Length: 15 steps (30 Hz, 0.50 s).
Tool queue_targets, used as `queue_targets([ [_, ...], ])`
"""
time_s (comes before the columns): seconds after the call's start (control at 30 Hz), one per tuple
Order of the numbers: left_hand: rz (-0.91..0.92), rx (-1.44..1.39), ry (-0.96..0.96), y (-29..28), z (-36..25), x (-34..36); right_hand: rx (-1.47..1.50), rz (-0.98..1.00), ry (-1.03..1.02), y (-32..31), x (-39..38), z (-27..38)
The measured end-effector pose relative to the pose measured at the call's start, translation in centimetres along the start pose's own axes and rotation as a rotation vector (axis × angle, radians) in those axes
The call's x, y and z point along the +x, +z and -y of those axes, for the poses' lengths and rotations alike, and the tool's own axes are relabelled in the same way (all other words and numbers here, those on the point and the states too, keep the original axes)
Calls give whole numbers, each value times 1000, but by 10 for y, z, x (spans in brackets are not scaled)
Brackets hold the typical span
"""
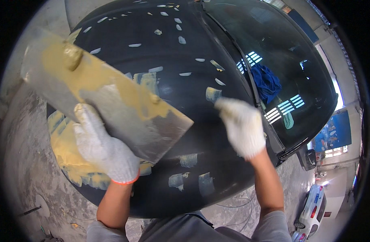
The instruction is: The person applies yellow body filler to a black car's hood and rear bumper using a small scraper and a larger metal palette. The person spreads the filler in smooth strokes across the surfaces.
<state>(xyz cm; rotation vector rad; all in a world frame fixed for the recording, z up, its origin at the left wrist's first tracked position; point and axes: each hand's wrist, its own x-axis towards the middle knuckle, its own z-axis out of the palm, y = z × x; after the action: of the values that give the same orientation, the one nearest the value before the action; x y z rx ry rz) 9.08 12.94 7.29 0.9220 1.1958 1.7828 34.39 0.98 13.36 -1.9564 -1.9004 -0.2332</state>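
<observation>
Well, the left hand in a white knit glove (106,149) has its fingers closed on the edge of a wide, flat, grey metal plate (128,131). The plate is tilted above the curved black car hood (179,139), and sticky yellow paste (100,76) is spread over it, with a fat lump near its far end. The right hand in a white glove (243,127) is over the hood, near a small yellow patch (212,94). Its fingers look bent but blurry, so I cannot tell if they hold anything. A crumpled dark blue cloth (266,84) lies on the windshield (288,52).
</observation>
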Motion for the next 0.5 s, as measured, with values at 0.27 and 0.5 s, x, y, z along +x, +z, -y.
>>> queue_targets([
  [0.27, -77, 650, 298, -60, 26, -8, -498, -101, 256, 80, 72, -157],
  [0.5, -92, 200, -9, -91, 44, -2, -578, -93, 275, 104, 96, -156],
])
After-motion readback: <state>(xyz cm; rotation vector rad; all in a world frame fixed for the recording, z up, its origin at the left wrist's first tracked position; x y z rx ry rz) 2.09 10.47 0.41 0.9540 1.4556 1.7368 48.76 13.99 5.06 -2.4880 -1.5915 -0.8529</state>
